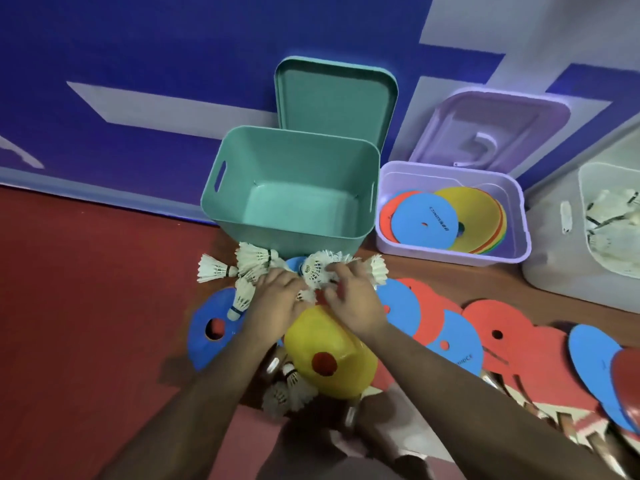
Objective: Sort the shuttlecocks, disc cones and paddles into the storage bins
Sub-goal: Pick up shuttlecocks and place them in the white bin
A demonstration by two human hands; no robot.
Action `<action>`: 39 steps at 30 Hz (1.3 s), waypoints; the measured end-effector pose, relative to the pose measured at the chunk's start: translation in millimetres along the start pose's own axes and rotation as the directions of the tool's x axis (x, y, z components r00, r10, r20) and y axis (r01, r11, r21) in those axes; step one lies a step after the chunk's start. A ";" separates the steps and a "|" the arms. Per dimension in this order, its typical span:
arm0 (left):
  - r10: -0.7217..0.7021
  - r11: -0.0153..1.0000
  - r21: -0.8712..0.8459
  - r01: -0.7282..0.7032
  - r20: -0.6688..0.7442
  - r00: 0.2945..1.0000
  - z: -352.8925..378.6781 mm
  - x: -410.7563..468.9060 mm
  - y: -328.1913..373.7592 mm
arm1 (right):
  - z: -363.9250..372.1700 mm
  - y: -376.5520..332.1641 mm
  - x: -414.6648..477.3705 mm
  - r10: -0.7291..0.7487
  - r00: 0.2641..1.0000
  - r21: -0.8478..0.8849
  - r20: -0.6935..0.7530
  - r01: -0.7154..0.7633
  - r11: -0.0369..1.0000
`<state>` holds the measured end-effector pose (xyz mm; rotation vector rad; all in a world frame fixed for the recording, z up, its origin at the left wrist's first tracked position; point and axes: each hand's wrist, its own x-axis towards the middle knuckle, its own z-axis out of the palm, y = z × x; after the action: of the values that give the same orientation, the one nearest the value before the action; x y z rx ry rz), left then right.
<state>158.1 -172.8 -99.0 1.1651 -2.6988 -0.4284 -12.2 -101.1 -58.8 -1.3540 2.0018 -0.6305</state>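
Head view shows your left hand (pixel 275 301) and right hand (pixel 351 294) both curled round a bunch of shuttlecocks (pixel 317 270) on the floor, right by the green bin (pixel 287 230) at 12 o'clock. Squeeze hard and feathers may bend. Hold loose and some may drop. The clear bin (pixel 554 258) sits far off at 3 o'clock, past the purple bin (pixel 450 254). You get room at 9 o'clock, but the yellow cone (pixel 332 351) crowds your wrists at 6.

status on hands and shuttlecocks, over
Status: left hand and right hand both gripping shuttlecocks in front of teal bin. That bin empty. A yellow disc cone tilted under the wrists, crowding the pile.
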 end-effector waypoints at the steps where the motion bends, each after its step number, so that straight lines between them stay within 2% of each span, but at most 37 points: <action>1: 0.009 0.998 -0.060 -0.011 -0.042 0.999 -0.2 -0.1 -2.5 | 4.1 -1.9 0.9 -0.001 1.000 0.003 0.019 0.001 1.000; 4: -0.020 0.983 -0.183 0.002 -0.099 0.995 -5.2 -0.1 -8.6 | 15.9 -1.1 4.4 -0.026 0.998 -0.067 0.059 0.030 0.997; 8: -0.058 0.957 -0.291 0.015 -0.140 0.988 -15.1 4.7 -11.2 | 27.6 8.1 14.4 0.019 1.000 -0.189 0.013 -0.016 0.982; 10: -0.078 0.934 -0.355 0.027 -0.129 0.989 -18.7 6.0 -11.8 | 26.7 9.5 17.0 -0.049 0.998 -0.234 -0.039 0.039 0.971; 13: -0.088 0.896 -0.443 0.014 -0.147 0.985 -22.9 4.3 -11.5 | 14.6 4.5 13.4 -0.045 0.979 -0.042 -0.198 0.037 0.998; 15: -0.123 0.843 -0.537 0.021 -0.155 0.980 -27.7 3.5 -9.5 | 2.9 -0.7 8.5 -0.004 0.970 0.089 -0.244 0.027 0.996; 19: -0.209 0.766 -0.639 0.073 -0.140 0.968 -33.4 3.0 -0.2 | -26.1 -9.1 -4.1 0.008 0.932 0.194 -0.362 0.067 0.979; 21: -0.205 0.750 -0.655 0.090 -0.101 0.974 -33.4 4.6 2.6 | -37.1 -10.8 -8.2 -0.011 0.914 0.230 -0.407 0.114 0.966; 23: -0.197 0.734 -0.672 0.097 -0.074 0.978 -32.7 6.1 3.1 | -43.1 -11.8 -10.5 0.038 0.912 0.322 -0.409 0.105 0.941; 25: -0.177 0.730 -0.677 0.089 -0.063 0.982 -32.3 8.2 3.2 | -47.6 -15.1 -14.8 0.090 0.912 0.426 -0.401 0.099 0.899; 27: -0.145 0.725 -0.684 0.083 -0.033 0.989 -33.7 11.2 5.1 | -50.0 -20.1 -21.9 0.080 0.920 0.461 -0.384 0.116 0.880; 32: -0.088 0.673 -0.730 0.121 0.083 0.993 -43.5 16.3 17.0 | -42.7 -17.3 -35.3 -0.068 0.971 0.290 -0.228 0.134 0.948; 34: -0.070 0.669 -0.729 0.145 0.133 0.989 -48.7 14.6 25.1 | -39.0 -11.1 -42.9 -0.028 0.977 0.287 -0.211 0.089 0.954; 36: -0.090 0.628 -0.759 0.172 0.149 0.985 -50.7 12.5 33.9 | -36.8 -9.7 -52.3 0.069 0.990 0.356 -0.121 -0.022 0.934; 37: -0.111 0.593 -0.784 0.185 0.148 0.983 -51.8 11.5 38.8 | -35.0 -10.9 -56.8 0.124 0.992 0.442 -0.036 -0.096 0.892; 39: -0.154 0.521 -0.825 0.219 0.162 0.975 -53.5 9.9 47.9 | -31.5 -14.4 -64.8 0.193 0.968 0.692 0.159 -0.249 0.678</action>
<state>132.9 -159.1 -32.4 1.0859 -1.8892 -1.6091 -8.5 -44.6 -12.1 -0.6329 1.5544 -1.0763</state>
